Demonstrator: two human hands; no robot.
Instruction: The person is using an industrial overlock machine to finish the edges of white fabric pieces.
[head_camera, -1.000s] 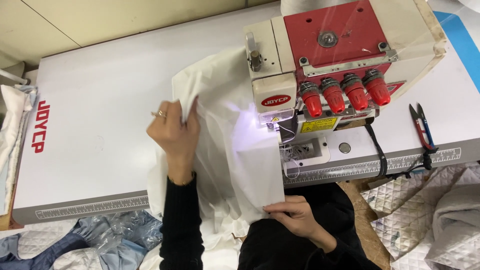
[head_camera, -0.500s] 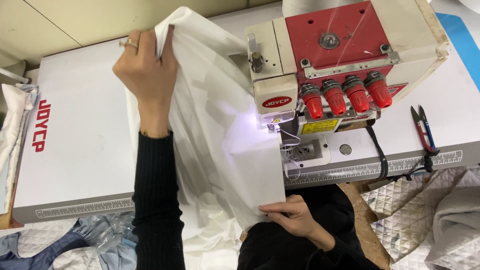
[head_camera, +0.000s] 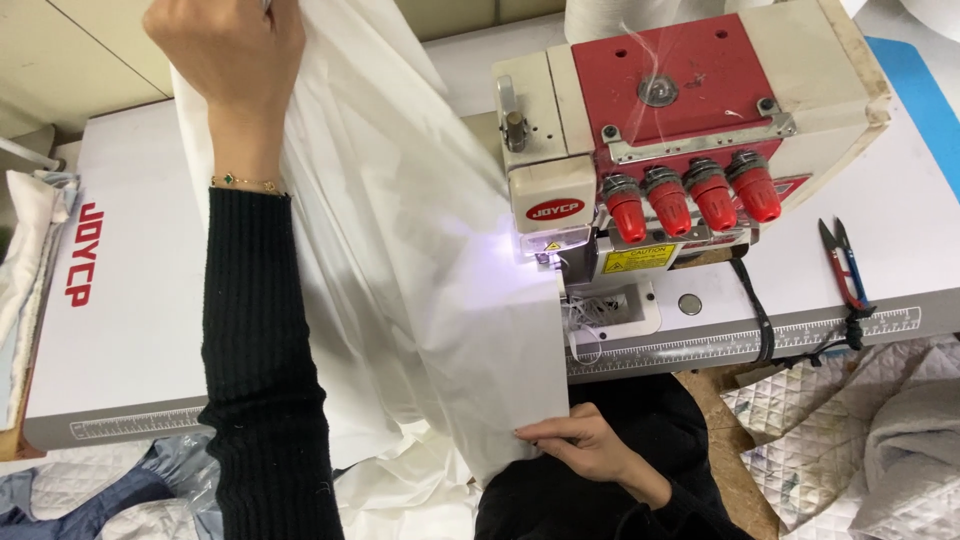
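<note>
**White cloth stretched at the sewing machine**

At the white counter (head_camera: 130, 330), a long piece of white fabric (head_camera: 400, 260) hangs taut between the two hands. The left hand (head_camera: 228, 48), raised near the top edge of the view, is closed around the fabric's upper end, its black sleeve (head_camera: 262, 370) running down the frame. The right hand (head_camera: 585, 445), low at the counter's front edge, pinches the lower corner of the cloth between fingers and thumb. The fabric's right edge lies just beside the lit needle area of the red and cream sewing machine (head_camera: 680, 130). Red-handled thread snips (head_camera: 845, 265) lie on the counter right of the machine, well apart from both hands.
</note>
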